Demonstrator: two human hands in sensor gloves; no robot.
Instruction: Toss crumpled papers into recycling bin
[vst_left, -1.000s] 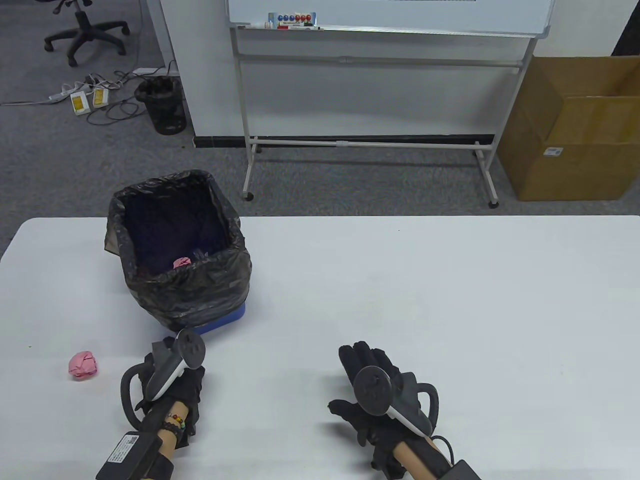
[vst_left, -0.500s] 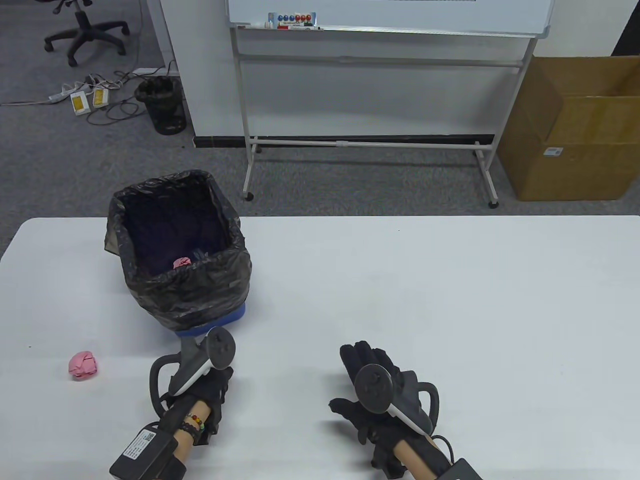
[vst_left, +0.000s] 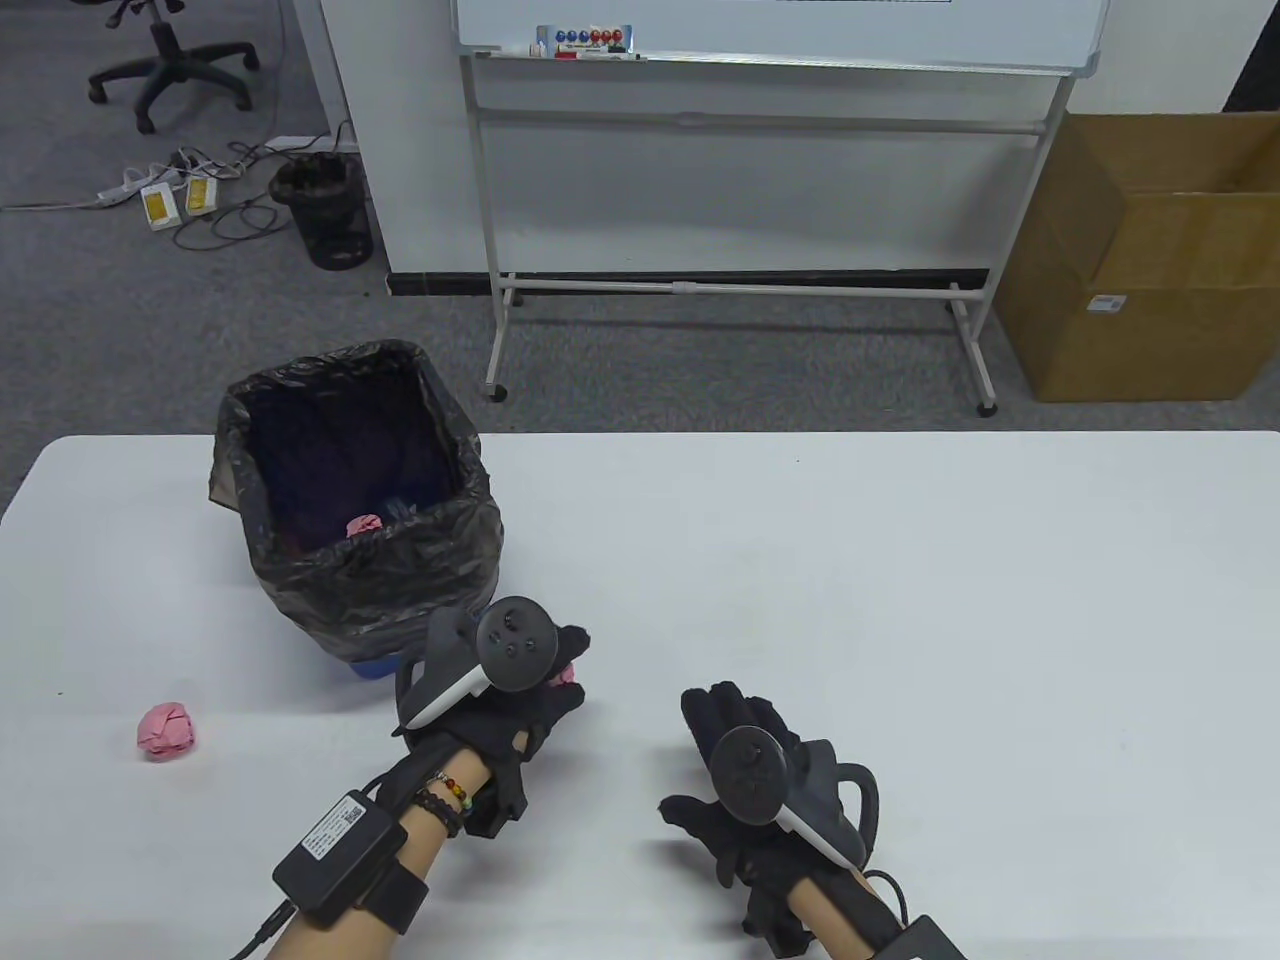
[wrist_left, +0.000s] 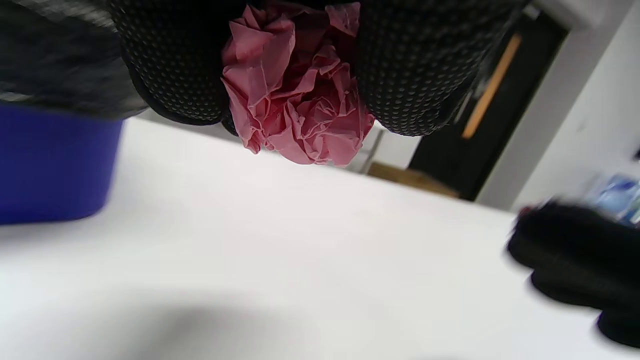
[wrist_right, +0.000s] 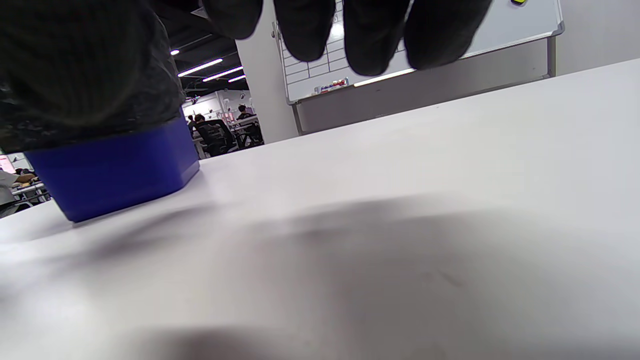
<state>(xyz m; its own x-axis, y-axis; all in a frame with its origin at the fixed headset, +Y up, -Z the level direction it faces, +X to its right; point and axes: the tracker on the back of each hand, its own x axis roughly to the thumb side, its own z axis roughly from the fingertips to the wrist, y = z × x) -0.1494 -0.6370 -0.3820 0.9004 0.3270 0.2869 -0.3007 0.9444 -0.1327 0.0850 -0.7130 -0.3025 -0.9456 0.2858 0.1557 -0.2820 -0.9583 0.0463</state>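
Observation:
My left hand holds a crumpled pink paper ball between its fingers, raised off the table just right of the bin's base; a bit of pink shows in the table view. The blue bin with a black bag liner stands at the table's left, with a pink paper ball inside. Another pink paper ball lies on the table at the left. My right hand rests flat on the table, fingers spread, holding nothing.
The white table stretches to the right. Beyond it on the floor stand a whiteboard on a wheeled frame, a cardboard box, a black waste basket and an office chair.
My left hand has moved right and forward along the bin's front, rising off the table, and the pink paper in its fingers now shows. The right hand has stayed put.

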